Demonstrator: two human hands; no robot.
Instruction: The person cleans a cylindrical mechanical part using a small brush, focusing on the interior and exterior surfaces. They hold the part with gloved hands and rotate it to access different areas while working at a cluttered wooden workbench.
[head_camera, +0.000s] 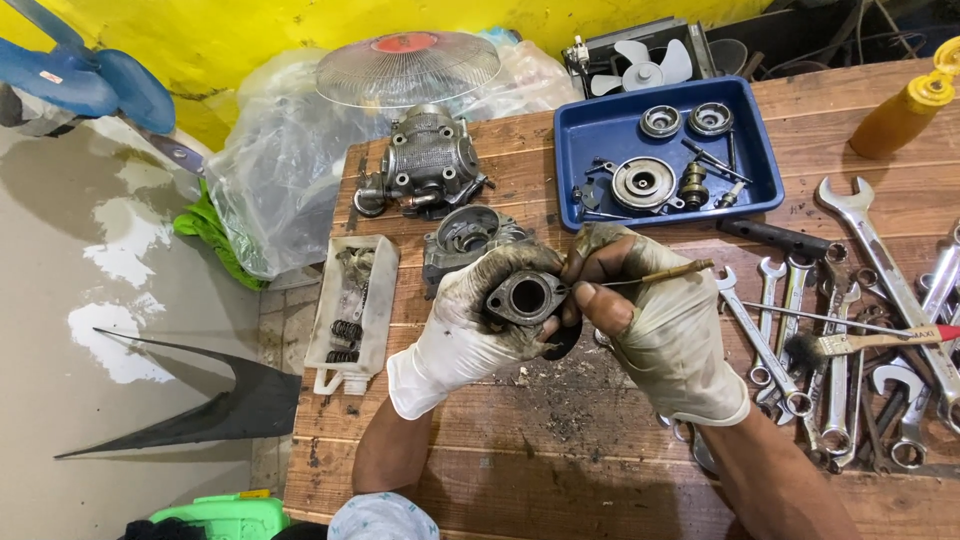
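Hands gloved: my left hand (462, 335) grips the flanged metal fitting (526, 297), bore upward, so my right hand (655, 325) pinches a thin pick (655, 275) from three o'clock.

The tray (600, 205) sits at the bench's (600, 440) far edge, right of centre, holding round parts (643, 183). An engine casing (428, 160) lies left of it. Wrenches (850, 330) spread along the right edge; a tub of springs (352, 305) rests at the left edge.

Blue tray (600, 130) of parts, spanners (840, 340), amber squeeze bottle (900, 115), fan guard (408, 65).
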